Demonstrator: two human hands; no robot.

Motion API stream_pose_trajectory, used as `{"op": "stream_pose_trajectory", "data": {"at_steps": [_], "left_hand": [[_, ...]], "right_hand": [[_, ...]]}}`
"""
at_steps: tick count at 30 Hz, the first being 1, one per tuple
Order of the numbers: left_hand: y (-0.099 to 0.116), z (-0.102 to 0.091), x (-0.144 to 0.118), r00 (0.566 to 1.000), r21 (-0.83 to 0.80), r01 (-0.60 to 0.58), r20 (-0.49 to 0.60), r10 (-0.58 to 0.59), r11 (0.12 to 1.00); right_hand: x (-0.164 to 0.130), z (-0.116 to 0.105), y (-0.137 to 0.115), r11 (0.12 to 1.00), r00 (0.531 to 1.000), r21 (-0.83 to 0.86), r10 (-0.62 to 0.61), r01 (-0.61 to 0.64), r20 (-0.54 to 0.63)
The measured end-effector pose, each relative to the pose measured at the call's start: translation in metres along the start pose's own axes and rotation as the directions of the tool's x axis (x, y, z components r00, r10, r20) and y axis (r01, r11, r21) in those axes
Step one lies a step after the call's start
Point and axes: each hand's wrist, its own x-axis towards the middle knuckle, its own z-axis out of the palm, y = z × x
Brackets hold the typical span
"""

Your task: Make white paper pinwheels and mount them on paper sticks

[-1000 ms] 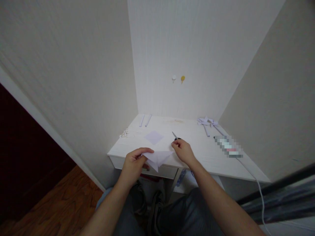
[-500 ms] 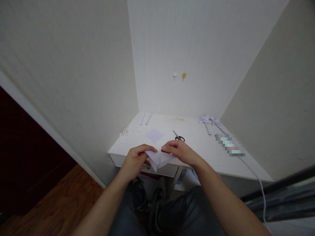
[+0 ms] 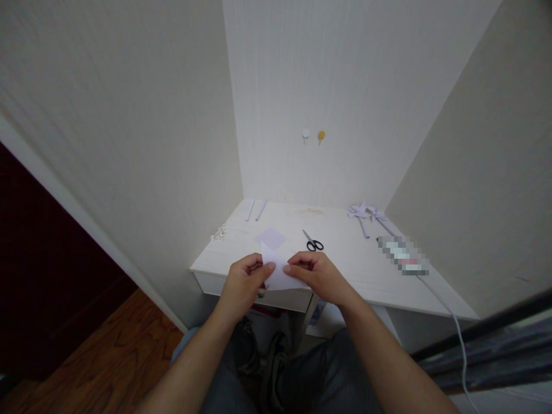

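A piece of pale lilac-white paper point(image 3: 279, 278) is held at the desk's front edge, between my two hands. My left hand point(image 3: 246, 280) pinches its left side, thumb on top and fingers behind. On the other side my right hand point(image 3: 317, 273) grips it the same way, with the thumb near the middle. Just beyond lies a flat square of paper point(image 3: 271, 237). Black-handled scissors point(image 3: 312, 241) rest behind my right hand, blades pointing away and a little left.
Two rolled paper sticks point(image 3: 255, 210) lie at the back left of the white desk point(image 3: 345, 264), with small white bits point(image 3: 219, 232) nearer the left edge. Paper pinwheel-like shapes on sticks point(image 3: 364, 214) sit back right, by a blurred-out device point(image 3: 403, 256) and a white cable point(image 3: 457, 328).
The paper was folded with points hanging down; now it shows a flatter face, one corner pointing up. Both thumbs have moved onto its front.
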Motion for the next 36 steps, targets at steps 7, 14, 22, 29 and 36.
{"op": "stream_pose_trajectory", "data": {"at_steps": [7,14,22,29,36], "left_hand": [[0.005,0.003,0.0,1.0,-0.047,0.001,0.013,0.0,0.999],[-0.012,0.004,-0.001,0.997,-0.179,0.047,-0.048,-0.057,0.983],[-0.031,0.009,0.003,0.987,-0.212,0.039,-0.145,-0.071,0.977],[-0.016,-0.003,0.003,0.98,-0.187,-0.023,-0.199,-0.015,0.982],[0.003,0.001,-0.003,0.989,-0.161,-0.038,-0.147,0.014,0.986]], "right_hand": [[-0.004,0.003,0.004,1.0,1.0,-0.006,-0.007,0.006,-0.004],[0.0,0.006,0.016,0.999,0.994,0.013,-0.051,0.052,-0.099],[0.006,0.017,0.044,0.993,0.987,-0.121,-0.01,-0.01,-0.162],[0.053,-0.053,0.05,0.801,0.889,-0.502,0.079,-0.326,-0.45],[0.091,-0.097,0.062,0.487,0.819,-0.664,0.252,-0.568,-0.516]]}}
